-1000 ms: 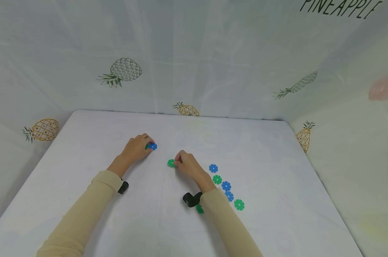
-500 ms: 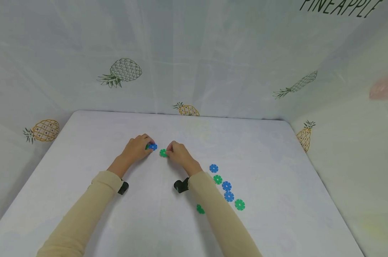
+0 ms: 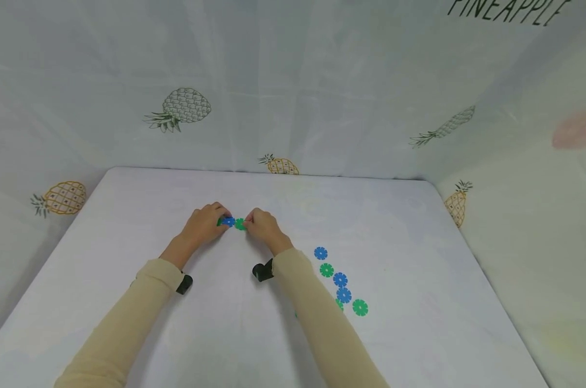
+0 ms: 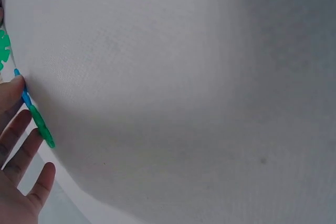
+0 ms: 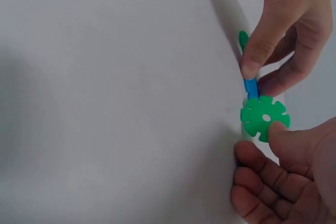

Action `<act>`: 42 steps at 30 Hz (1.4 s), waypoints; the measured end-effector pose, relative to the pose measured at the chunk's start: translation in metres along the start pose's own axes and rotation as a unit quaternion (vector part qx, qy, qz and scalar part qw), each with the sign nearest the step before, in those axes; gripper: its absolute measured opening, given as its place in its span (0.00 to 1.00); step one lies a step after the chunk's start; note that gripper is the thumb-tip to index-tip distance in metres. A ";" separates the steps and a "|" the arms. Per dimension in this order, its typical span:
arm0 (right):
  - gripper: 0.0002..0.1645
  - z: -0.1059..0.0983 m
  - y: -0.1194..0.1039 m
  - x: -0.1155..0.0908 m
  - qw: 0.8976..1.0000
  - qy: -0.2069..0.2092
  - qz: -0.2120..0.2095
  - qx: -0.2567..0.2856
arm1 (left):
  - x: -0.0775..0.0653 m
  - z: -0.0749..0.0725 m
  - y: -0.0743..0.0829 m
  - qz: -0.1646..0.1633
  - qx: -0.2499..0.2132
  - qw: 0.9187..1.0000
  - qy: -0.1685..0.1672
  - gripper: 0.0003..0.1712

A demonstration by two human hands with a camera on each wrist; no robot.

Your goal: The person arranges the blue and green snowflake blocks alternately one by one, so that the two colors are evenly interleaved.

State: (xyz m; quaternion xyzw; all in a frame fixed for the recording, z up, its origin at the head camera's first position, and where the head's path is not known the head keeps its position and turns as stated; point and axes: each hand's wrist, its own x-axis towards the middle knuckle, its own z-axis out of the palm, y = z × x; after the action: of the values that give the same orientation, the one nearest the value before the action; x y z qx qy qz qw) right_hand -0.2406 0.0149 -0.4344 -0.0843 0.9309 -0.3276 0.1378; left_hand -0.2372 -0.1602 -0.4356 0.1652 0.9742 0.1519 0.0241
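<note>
In the head view my left hand (image 3: pixel 202 223) pinches a blue notched plastic disc (image 3: pixel 229 222) between thumb and fingers. A green notched disc (image 4: pixel 43 127) joins that blue one in line, running back under the fingers in the left wrist view. My right hand (image 3: pixel 264 226) pinches another green disc (image 5: pixel 257 116) by its edge, thumb on its face. In the right wrist view this disc stands face-on right at the end of the blue disc, which is seen nearly edge-on, and the two overlap there. Both hands are close together toward the back of the white table.
Several loose discs lie right of my right forearm, among them a blue disc (image 3: pixel 321 253), a green disc (image 3: pixel 326 270) and another green disc (image 3: pixel 360 307). The sleeve (image 3: pixel 317 318) partly covers some green ones. A pineapple-print curtain (image 3: pixel 322 108) hangs behind the white table (image 3: pixel 419 258).
My right hand has carried its green disc left and away from me, up to the blue disc. My left hand has stayed nearly still, keeping its grip.
</note>
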 end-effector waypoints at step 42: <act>0.22 -0.003 0.000 0.005 0.999 -0.038 0.004 -0.008 | -0.002 -0.002 0.003 -0.005 -0.001 1.000 0.000 0.18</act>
State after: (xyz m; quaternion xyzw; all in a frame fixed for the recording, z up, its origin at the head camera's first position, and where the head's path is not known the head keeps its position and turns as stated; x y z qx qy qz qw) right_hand -0.2463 0.0152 -0.4327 -0.0944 0.9280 -0.3158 0.1738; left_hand -0.2342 -0.1587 -0.4327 0.1602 0.9749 0.1526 0.0252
